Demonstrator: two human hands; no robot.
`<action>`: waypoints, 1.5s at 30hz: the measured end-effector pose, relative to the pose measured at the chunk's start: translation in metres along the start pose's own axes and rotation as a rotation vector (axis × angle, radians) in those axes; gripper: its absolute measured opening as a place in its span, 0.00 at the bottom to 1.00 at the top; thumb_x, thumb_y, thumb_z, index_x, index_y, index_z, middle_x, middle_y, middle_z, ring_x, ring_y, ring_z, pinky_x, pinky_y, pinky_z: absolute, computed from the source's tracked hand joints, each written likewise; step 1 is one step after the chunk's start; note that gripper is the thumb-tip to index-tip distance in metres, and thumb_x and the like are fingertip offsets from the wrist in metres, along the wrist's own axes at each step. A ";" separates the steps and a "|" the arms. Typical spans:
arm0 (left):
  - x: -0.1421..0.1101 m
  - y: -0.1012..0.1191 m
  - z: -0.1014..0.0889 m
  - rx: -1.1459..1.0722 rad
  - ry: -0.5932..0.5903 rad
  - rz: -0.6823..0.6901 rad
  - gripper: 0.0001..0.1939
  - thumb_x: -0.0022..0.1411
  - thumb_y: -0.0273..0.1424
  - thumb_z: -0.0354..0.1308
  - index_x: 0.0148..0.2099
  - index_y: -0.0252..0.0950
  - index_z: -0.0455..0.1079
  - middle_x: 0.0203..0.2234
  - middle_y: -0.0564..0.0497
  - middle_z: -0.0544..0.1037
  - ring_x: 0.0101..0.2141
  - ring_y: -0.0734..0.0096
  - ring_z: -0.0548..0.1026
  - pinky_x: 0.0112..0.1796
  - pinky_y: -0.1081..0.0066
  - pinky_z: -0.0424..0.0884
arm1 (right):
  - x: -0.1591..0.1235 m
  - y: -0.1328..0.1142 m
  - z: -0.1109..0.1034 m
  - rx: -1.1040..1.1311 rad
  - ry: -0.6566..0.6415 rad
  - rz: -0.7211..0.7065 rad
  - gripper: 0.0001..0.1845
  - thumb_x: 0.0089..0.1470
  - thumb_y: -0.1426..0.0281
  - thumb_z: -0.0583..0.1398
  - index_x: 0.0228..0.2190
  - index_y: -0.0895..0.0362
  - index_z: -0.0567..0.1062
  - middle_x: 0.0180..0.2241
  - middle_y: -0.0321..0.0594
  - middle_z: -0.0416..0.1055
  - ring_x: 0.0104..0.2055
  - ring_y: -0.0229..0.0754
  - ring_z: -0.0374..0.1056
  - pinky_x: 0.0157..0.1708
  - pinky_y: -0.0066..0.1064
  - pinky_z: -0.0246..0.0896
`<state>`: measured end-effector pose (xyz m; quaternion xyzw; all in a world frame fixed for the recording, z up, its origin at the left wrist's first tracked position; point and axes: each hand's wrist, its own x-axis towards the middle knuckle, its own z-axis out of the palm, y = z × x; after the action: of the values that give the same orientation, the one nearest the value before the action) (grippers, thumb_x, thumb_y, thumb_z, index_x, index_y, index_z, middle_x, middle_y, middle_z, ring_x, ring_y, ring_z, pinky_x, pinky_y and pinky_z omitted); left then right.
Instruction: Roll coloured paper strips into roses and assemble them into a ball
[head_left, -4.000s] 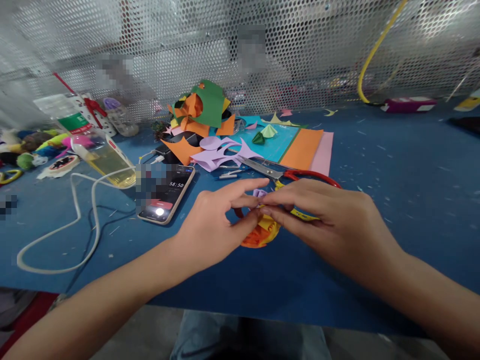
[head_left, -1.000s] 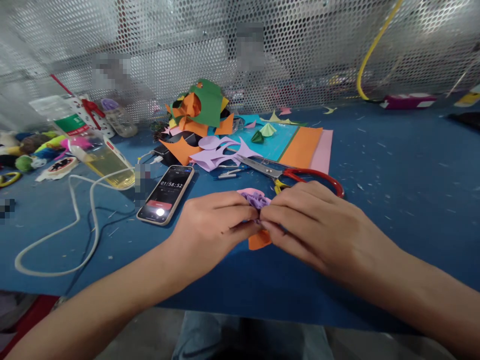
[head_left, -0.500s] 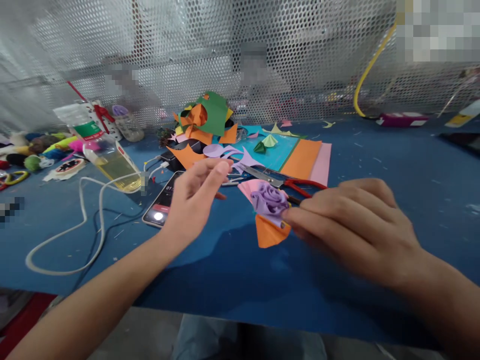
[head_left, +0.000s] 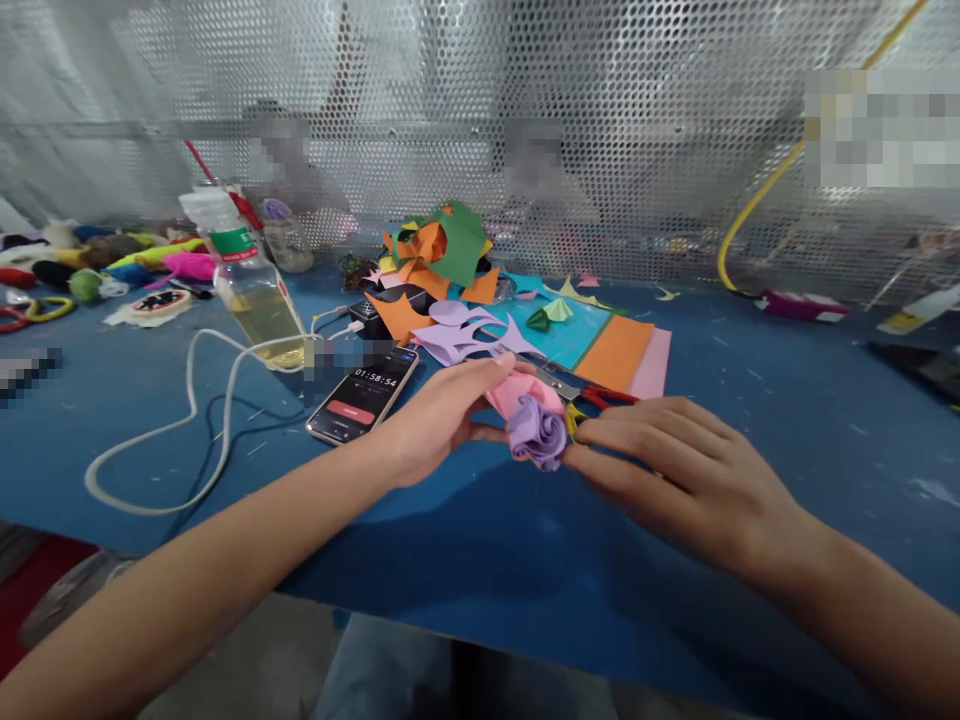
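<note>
A paper flower point(head_left: 537, 432) with a curled purple rose in front and a pink folded piece behind it is held above the blue table. My left hand point(head_left: 450, 415) grips its pink side between thumb and fingers. From the right, my right hand point(head_left: 694, 475) pinches the flower's edge, close to a small yellow bit of paper. The flower's underside and some of my left fingertips are hidden. Just behind it lie scissors point(head_left: 611, 396) with red handles, their blades partly covered.
Behind are purple paper scraps point(head_left: 469, 332), a pile of green and orange offcuts point(head_left: 459, 248) and coloured sheets point(head_left: 616, 352). To the left lie a phone point(head_left: 364, 395) with a timer, a white cable point(head_left: 94, 475) and a bottle point(head_left: 262, 305) of yellowish liquid. Perforated metal point(head_left: 450, 90) stands at the back.
My left hand has moved right and taken hold of the flower's pink side. The flower has turned, so its orange piece no longer shows. The camera view has shifted slightly.
</note>
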<state>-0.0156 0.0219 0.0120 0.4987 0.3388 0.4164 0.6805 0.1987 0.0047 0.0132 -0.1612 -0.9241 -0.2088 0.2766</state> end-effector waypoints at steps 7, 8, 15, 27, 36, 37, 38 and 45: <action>0.006 -0.013 -0.003 0.178 0.065 0.196 0.20 0.67 0.40 0.42 0.49 0.35 0.69 0.23 0.52 0.75 0.22 0.73 0.71 0.28 0.71 0.69 | -0.010 0.004 0.022 0.143 -0.025 0.163 0.08 0.56 0.76 0.55 0.39 0.56 0.69 0.40 0.45 0.73 0.42 0.42 0.72 0.39 0.33 0.70; 0.006 -0.016 -0.004 0.213 0.065 0.215 0.20 0.67 0.40 0.42 0.51 0.35 0.68 0.24 0.51 0.76 0.22 0.73 0.71 0.28 0.71 0.69 | -0.011 0.004 0.024 0.176 -0.030 0.203 0.08 0.56 0.75 0.55 0.39 0.56 0.69 0.40 0.45 0.73 0.42 0.42 0.72 0.40 0.34 0.70; 0.008 -0.033 -0.007 0.473 0.066 0.368 0.19 0.65 0.29 0.44 0.55 0.39 0.67 0.46 0.47 0.77 0.46 0.64 0.74 0.46 0.64 0.72 | -0.018 -0.001 0.037 0.452 -0.166 0.563 0.04 0.57 0.71 0.55 0.33 0.55 0.71 0.40 0.44 0.72 0.40 0.42 0.71 0.39 0.36 0.69; 0.006 -0.035 -0.001 0.674 0.028 0.393 0.19 0.62 0.22 0.47 0.54 0.41 0.67 0.57 0.49 0.67 0.61 0.65 0.59 0.60 0.62 0.56 | -0.022 0.005 0.033 0.561 -0.239 0.748 0.07 0.55 0.70 0.56 0.25 0.55 0.68 0.29 0.37 0.70 0.29 0.39 0.67 0.29 0.32 0.64; 0.005 -0.032 0.002 0.709 0.051 0.371 0.18 0.63 0.23 0.48 0.53 0.41 0.68 0.56 0.49 0.67 0.60 0.65 0.60 0.58 0.64 0.61 | -0.024 0.004 0.026 0.486 -0.107 0.735 0.06 0.54 0.70 0.56 0.25 0.54 0.68 0.25 0.36 0.69 0.24 0.36 0.64 0.24 0.28 0.61; 0.006 -0.033 0.001 0.707 0.060 0.368 0.17 0.63 0.24 0.48 0.52 0.40 0.68 0.56 0.49 0.68 0.60 0.65 0.61 0.58 0.65 0.60 | -0.024 0.004 0.026 0.483 -0.090 0.729 0.05 0.53 0.70 0.57 0.26 0.54 0.69 0.26 0.36 0.70 0.24 0.36 0.65 0.24 0.28 0.61; 0.007 -0.033 0.001 0.706 0.075 0.364 0.17 0.63 0.24 0.48 0.52 0.40 0.69 0.55 0.49 0.68 0.59 0.66 0.61 0.59 0.65 0.58 | -0.024 0.003 0.026 0.480 -0.078 0.722 0.04 0.53 0.71 0.57 0.27 0.54 0.70 0.26 0.36 0.71 0.24 0.36 0.65 0.24 0.28 0.62; 0.018 -0.039 -0.004 0.494 0.179 0.275 0.16 0.62 0.25 0.49 0.50 0.36 0.70 0.53 0.46 0.71 0.51 0.64 0.71 0.50 0.63 0.70 | -0.025 0.000 0.028 0.462 -0.074 0.699 0.07 0.54 0.71 0.56 0.35 0.55 0.74 0.32 0.38 0.74 0.29 0.38 0.69 0.28 0.29 0.65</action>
<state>-0.0023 0.0336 -0.0271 0.6518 0.4179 0.4517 0.4433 0.2061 0.0136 -0.0224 -0.4061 -0.8457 0.1161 0.3264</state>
